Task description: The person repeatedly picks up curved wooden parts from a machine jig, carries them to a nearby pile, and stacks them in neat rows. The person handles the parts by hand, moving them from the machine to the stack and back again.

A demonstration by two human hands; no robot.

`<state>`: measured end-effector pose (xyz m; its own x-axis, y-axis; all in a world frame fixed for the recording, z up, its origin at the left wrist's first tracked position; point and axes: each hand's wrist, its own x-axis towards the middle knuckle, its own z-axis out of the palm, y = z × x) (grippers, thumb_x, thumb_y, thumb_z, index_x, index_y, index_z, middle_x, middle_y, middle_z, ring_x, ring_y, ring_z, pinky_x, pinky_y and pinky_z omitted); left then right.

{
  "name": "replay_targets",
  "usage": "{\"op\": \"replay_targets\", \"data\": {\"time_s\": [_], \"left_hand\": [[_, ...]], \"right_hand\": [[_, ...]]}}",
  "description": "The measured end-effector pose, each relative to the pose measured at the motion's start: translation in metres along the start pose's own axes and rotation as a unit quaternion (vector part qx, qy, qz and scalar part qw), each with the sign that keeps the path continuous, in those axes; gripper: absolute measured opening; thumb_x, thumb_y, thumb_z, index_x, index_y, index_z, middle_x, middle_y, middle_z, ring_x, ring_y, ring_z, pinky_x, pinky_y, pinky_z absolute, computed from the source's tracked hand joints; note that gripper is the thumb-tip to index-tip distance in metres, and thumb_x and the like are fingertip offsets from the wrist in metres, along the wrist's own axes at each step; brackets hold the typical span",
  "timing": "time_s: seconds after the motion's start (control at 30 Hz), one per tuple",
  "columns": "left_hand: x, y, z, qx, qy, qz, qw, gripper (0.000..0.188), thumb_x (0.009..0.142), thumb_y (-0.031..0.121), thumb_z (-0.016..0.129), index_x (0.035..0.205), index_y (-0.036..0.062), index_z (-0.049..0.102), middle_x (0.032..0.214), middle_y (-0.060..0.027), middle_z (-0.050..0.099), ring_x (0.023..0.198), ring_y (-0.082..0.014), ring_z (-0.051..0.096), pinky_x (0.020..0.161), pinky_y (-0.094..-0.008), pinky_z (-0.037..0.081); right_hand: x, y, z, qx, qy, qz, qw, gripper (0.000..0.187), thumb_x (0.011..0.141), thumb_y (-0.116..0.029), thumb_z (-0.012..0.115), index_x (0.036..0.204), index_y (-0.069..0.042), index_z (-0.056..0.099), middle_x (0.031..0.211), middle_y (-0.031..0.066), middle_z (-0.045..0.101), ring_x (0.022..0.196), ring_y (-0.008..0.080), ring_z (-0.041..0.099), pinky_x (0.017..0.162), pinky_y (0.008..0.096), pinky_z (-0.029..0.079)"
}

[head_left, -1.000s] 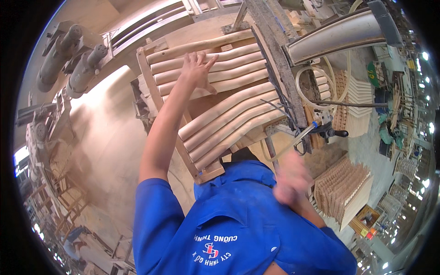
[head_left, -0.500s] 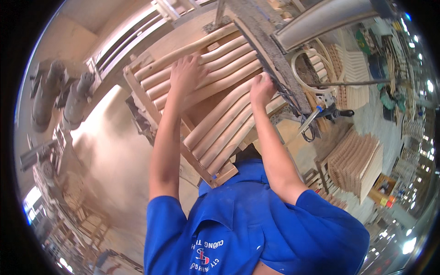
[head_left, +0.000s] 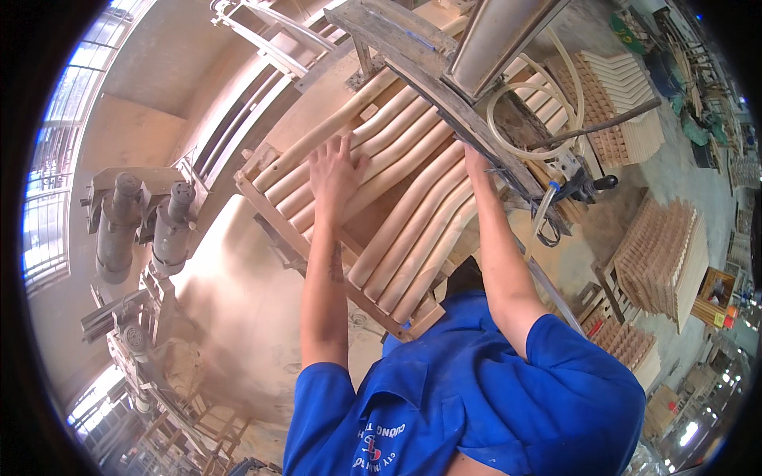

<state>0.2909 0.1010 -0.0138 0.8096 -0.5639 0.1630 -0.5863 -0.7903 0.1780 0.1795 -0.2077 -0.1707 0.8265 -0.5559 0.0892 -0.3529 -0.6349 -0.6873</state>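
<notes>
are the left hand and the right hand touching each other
Apart: the head view shows curved wooden slats plainly visible across the gap between the left hand and the right hand.

Slats (head_left: 413, 218) are smooth, matt wood; the column (head_left: 498, 47) is smooth metal; the beam (head_left: 413, 57) is rough; the shirt (head_left: 500, 389) is matt cloth.

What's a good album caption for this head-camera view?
Left hand spread on curved wooden slats, right hand close beside a dusty beam.
</notes>
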Motion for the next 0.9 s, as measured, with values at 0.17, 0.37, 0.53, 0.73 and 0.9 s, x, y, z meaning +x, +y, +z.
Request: {"op": "replay_targets", "data": {"time_s": [0.17,0.37,0.53,0.73,0.9], "left_hand": [[0.011,0.013,-0.003,-0.017,0.008,0.002,1.0,0.056,0.092,0.045,0.065,0.136,0.0105,0.059,0.131,-0.0127,0.061,0.126,-0.0299,0.055,0.107,-0.0468,0.039],[-0.009,0.003,-0.007,-0.021,-0.026,-0.035,0.999,0.056,0.096,0.043,0.063,0.141,0.0093,0.057,0.133,-0.0128,0.061,0.127,-0.0287,0.054,0.108,-0.0457,0.04],[-0.008,0.028,-0.052,-0.643,-0.134,-0.067,0.751,0.058,0.101,0.035,0.065,0.149,0.0075,0.05,0.142,-0.0092,0.059,0.124,-0.02,0.056,0.099,-0.0369,0.048],[0.052,0.033,-0.113,-0.528,0.049,-0.035,0.847,0.056,0.097,0.013,0.07,0.148,0.0045,0.049,0.136,-0.0142,0.06,0.122,-0.0234,0.059,0.099,-0.0362,0.05],[0.161,0.05,-0.152,-0.056,0.105,0.143,0.983,0.064,0.095,0.014,0.07,0.152,0.0331,0.048,0.154,-0.0075,0.047,0.147,-0.0337,0.038,0.12,-0.0501,0.031]], "right_hand": [[-0.013,0.0,-0.009,-0.143,0.076,-0.133,0.978,0.069,0.09,-0.013,0.073,0.153,-0.01,0.045,0.145,0.0149,0.057,0.134,0.0313,0.054,0.112,0.0506,0.041],[-0.077,-0.116,-0.029,0.061,0.074,-0.221,0.971,0.07,0.084,-0.019,0.084,0.144,-0.005,0.051,0.129,0.0126,0.069,0.124,0.0302,0.063,0.105,0.0447,0.049],[-0.083,-0.225,-0.055,0.429,-0.025,-0.053,0.901,0.073,0.091,-0.029,0.08,0.149,-0.005,0.043,0.135,0.015,0.062,0.127,0.0234,0.059,0.102,0.042,0.051],[-0.059,-0.26,-0.086,0.525,-0.07,-0.04,0.847,0.062,0.105,-0.041,0.059,0.152,-0.002,0.044,0.129,0.0115,0.061,0.118,0.0179,0.059,0.104,0.0334,0.044],[-0.105,-0.218,-0.084,0.4,-0.187,0.049,0.896,0.04,0.108,-0.029,0.054,0.136,0.0,0.057,0.1,0.0052,0.068,0.093,0.012,0.063,0.085,0.0284,0.051]]}}
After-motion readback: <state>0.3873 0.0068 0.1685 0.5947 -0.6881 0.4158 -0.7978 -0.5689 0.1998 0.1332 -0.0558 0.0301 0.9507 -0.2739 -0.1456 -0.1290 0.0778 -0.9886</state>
